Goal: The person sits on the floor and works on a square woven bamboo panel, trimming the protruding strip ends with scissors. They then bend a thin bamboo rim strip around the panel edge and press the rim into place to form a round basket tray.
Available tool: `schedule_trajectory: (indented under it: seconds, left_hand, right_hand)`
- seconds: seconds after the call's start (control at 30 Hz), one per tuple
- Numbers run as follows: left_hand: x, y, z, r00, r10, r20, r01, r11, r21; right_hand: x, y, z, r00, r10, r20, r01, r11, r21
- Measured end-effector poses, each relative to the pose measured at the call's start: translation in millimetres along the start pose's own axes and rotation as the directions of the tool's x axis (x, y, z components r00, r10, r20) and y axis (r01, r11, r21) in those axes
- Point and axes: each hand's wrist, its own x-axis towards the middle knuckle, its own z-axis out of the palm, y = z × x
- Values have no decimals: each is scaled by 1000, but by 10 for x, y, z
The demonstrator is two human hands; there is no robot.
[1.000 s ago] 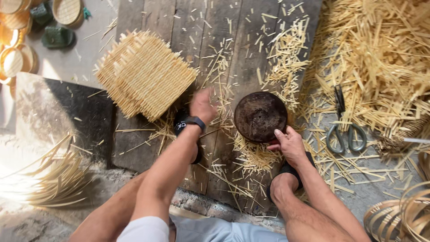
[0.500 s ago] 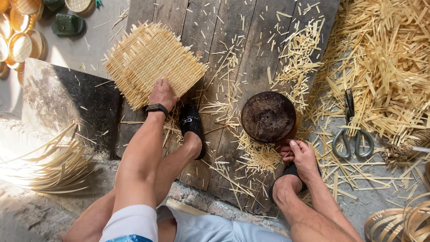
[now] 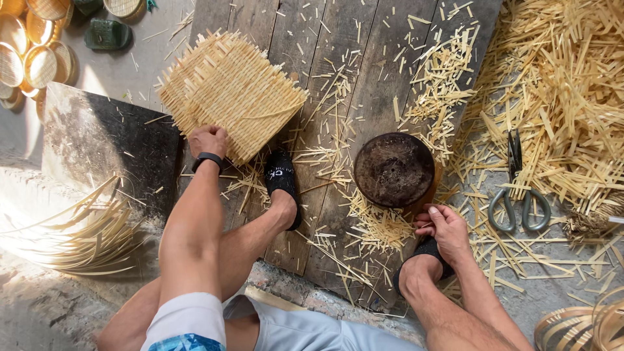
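1. Gripping the near edge of the woven mat (image 3: 231, 94), the left hand (image 3: 208, 140) has its fingers closed on the weave; the mat lies flat on the wooden boards (image 3: 338, 58), stretching away from that grip.
2. Resting by the right foot, the right hand (image 3: 442, 227) is loosely curled and holds nothing that can be made out.
3. Just beyond the right hand sits a round dark block (image 3: 394, 170).
4. Scissors (image 3: 518, 195) lie to its right among bamboo strips (image 3: 565, 97).

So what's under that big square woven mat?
The woven mat lies on dark wooden planks sprinkled with bamboo offcuts. The left hand grips its near edge, beside a black sandal. Whatever sits directly beneath the mat is covered.
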Motion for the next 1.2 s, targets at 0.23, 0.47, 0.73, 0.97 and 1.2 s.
schedule_trajectory:
  seconds: [0.23, 0.47, 0.73, 0.97, 1.2]
  left_hand:
    - [179, 229, -56, 924, 143, -355, -291, 865, -409]
    - [-754, 896, 129, 882, 467, -62, -279, 412, -868]
    - [-2220, 711, 1579, 699, 659, 277, -347, 651, -675]
    - [-2067, 631, 1820, 803, 491, 339, -212, 765, -608]
    - [-1884, 691, 1948, 707, 397, 586, 72, 783, -618]
  right_hand:
    - [18, 15, -8, 1000, -6, -6, 6, 1000, 21]
    - [-185, -442, 129, 985, -145, -93, 138, 987, -80]
    - [-90, -995, 273, 984, -180, 10, 181, 983, -12]
    - [31, -825, 304, 952, -293, -85, 265, 932, -249]
    - [38, -820, 341, 898, -410, -159, 328, 866, -378]
